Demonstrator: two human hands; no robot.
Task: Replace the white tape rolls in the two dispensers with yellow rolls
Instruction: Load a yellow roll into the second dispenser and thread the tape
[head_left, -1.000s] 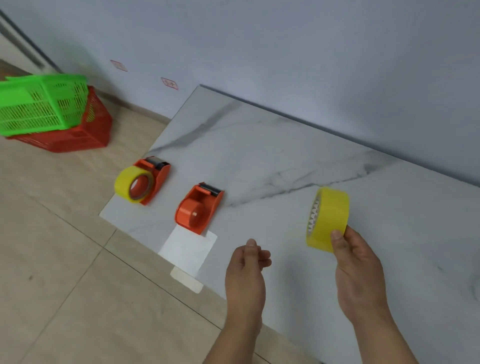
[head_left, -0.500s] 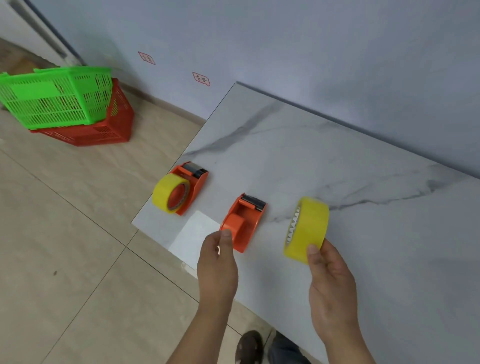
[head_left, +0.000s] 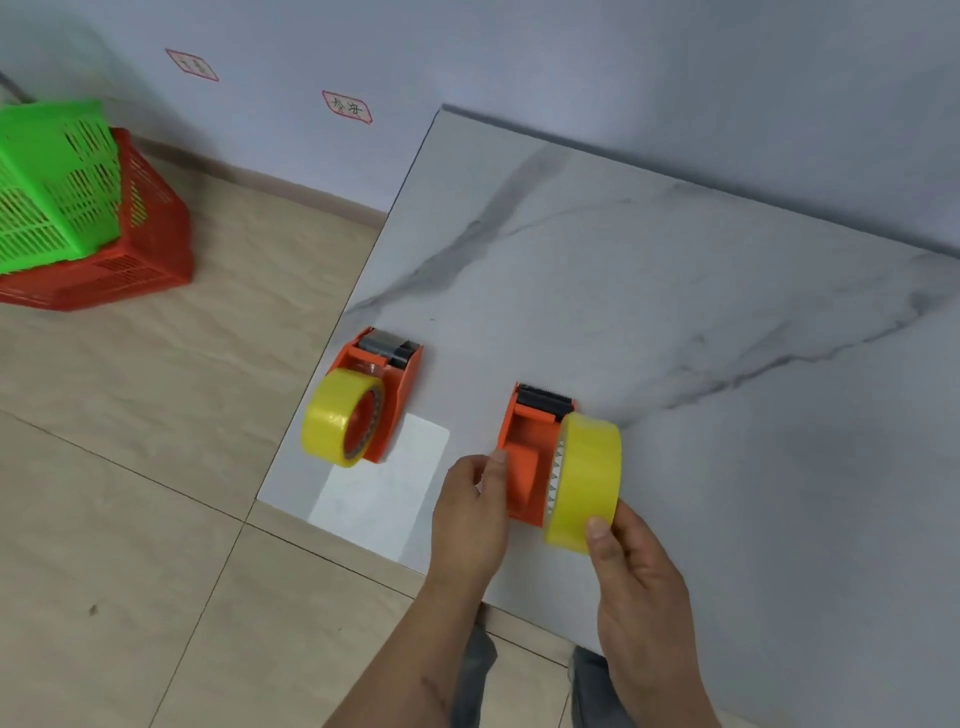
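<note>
Two orange tape dispensers lie on the marble tabletop (head_left: 675, 291). The left dispenser (head_left: 395, 384) near the table's left edge carries a yellow roll (head_left: 332, 421). The right dispenser (head_left: 527, 452) has a bare hub with no roll on it. My left hand (head_left: 470, 509) grips that dispenser by its left side, thumb against the orange wall. My right hand (head_left: 636, 577) holds a second yellow roll (head_left: 587, 480) upright, pressed close against the dispenser's right side; whether it sits on the hub is hidden.
A white sheet (head_left: 384, 488) lies on the table's front-left corner, between the dispensers. On the tiled floor at the far left a green basket (head_left: 47, 176) sits inside a red basket (head_left: 140, 249). The wall runs behind the table. My legs show below the table edge.
My left hand has reached forward and taken hold of the right dispenser. My right hand brought the yellow roll left and down against that dispenser. The camera moved closer and lower.
</note>
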